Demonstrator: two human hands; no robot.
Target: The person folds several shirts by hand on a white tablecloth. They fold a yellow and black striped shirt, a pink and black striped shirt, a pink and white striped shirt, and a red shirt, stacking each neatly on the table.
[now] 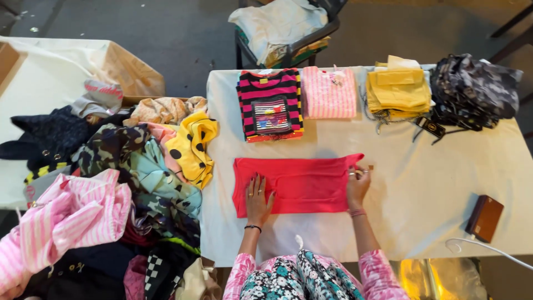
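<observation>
Your floral sleeves framed the bottom edge. Your left hand (258, 194) lay flat, fingers spread, pressing the red garment (297, 183) on the white-covered surface (422, 189). Your right hand (357, 183) pinched the garment's right edge. Beyond it sat folded stacks: a striped top (270, 104), a pink one (330, 93), yellow ones (398, 89). A heap of unfolded clothes (111, 189) lay to your left.

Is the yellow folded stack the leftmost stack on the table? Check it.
No, the yellow folded stack lies third from the left; the striped black-and-pink stack is leftmost.
</observation>
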